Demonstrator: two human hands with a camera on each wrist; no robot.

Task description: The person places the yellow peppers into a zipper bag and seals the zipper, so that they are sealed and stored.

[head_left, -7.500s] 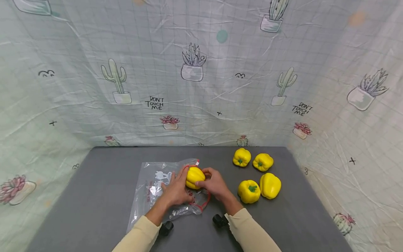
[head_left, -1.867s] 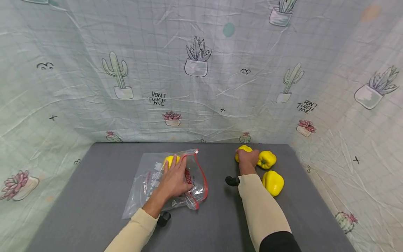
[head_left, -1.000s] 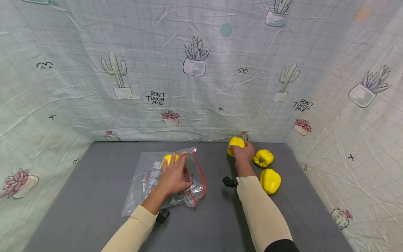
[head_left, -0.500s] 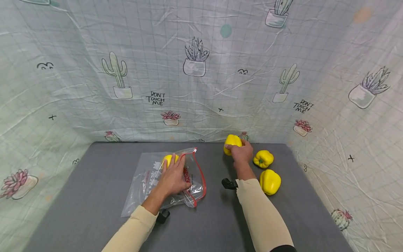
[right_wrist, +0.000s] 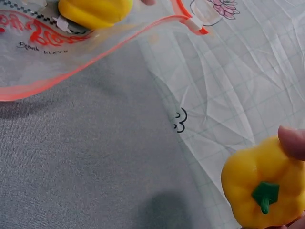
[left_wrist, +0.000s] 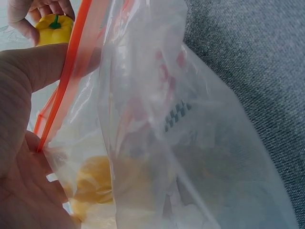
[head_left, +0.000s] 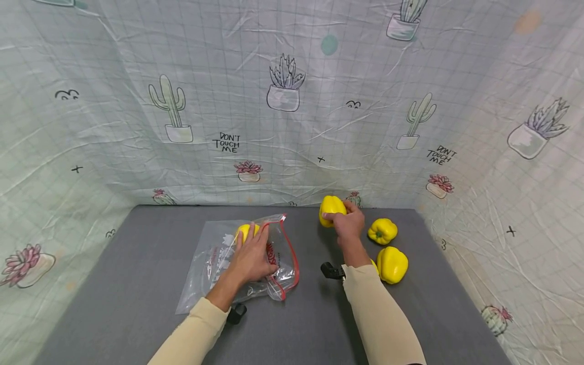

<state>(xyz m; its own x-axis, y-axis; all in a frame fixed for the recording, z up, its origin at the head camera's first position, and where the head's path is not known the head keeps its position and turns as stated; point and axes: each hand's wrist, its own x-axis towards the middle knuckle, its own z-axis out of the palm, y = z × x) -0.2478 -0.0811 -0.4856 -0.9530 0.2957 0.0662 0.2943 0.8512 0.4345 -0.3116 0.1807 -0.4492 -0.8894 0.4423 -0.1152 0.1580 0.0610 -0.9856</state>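
Cactus-print curtain [head_left: 319,126] behind grey tabletop [head_left: 296,324]. Apparently bagged: one yellow bell pepper [head_left: 244,232], inside red-edged zip bag [head_left: 215,268]. Gripped in right hand [head_left: 349,223], raised, apart from bag: second pepper [head_left: 332,206]. Remaining outside: stem-forward pepper [head_left: 382,231], pepper with stem unseen [head_left: 393,265], and pepper sliver [head_left: 374,264] mostly hidden by right sleeve [head_left: 382,314]. On bag, left hand [head_left: 249,261], fingers extended; whether over or under film, cannot tell.

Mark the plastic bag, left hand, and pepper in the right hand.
Plastic bag [head_left: 204,274], head view, clear wall.
Left hand [head_left: 248,259], head view, its back.
Held pepper [right_wrist: 257,171], right wrist view, yellow side.
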